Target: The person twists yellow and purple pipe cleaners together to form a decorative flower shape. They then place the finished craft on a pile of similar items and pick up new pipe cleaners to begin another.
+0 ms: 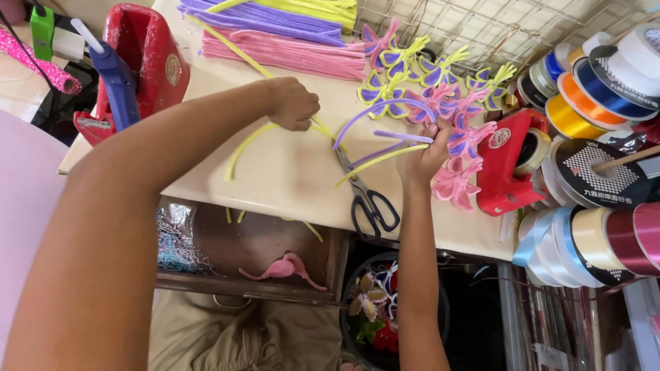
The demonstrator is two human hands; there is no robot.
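Fuzzy pipe cleaners are the things in hand. Nearest, below the desk's front edge, an open drawer [261,240] holds a pink bent shape [285,266] and a clump of shredded foil [175,247]; what lies deeper in it is too dark to tell. On the desk [289,178] near the front edge lie black-handled scissors [368,203], blades pointing away toward the middle.

At the desk's middle the right hand [427,148] has its fingers closed on a bundle of purple and yellow stems [385,141]; the gripped ends are hidden in the fist. The free ends fan toward the left edge, the purple ones arching upward, the yellow one slanting down toward the front.

Just left of that, the left hand [294,103] is curled tight around a yellow pipe cleaner [251,137], whose long curve sweeps from the fist down toward the front-left; the part inside the fingers cannot be seen.

Farther back lie finished purple, yellow and pink flowers [430,96], and at the far edge flat sheaves of pink and purple stems [282,41]. A red tape dispenser [505,161] sits at the right edge, beside ribbon spools [591,96] partly cut off.
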